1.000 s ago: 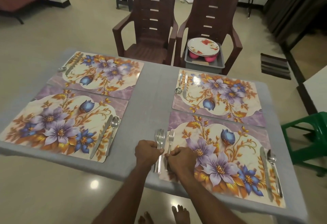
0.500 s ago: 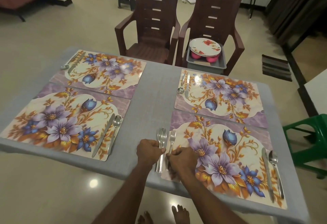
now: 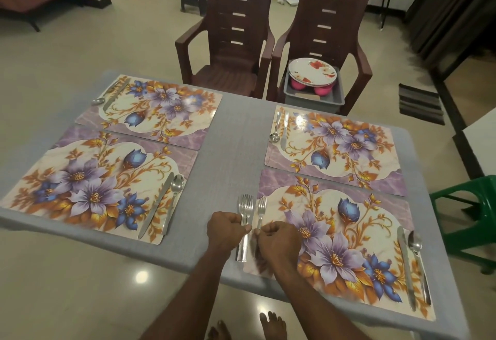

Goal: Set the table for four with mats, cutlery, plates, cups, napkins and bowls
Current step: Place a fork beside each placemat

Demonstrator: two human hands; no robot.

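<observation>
My one camera rides on the person's head, looking forward and steeply down over the table [image 3: 236,135]. It sits close above the near edge; chairs [image 3: 233,39] lie beyond.

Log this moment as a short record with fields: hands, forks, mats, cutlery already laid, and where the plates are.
left hand: grips a bundle of forks, tines pointing away
right hand: pinches a single fork at the left edge of the near right mat
mats: four floral mats on the grey table
cutlery laid: one knife and one spoon on each mat; no fork laid on the other three
plates: stacked over pink items in a grey tub on the right chair
cups, napkins, bowls: none on the table
</observation>
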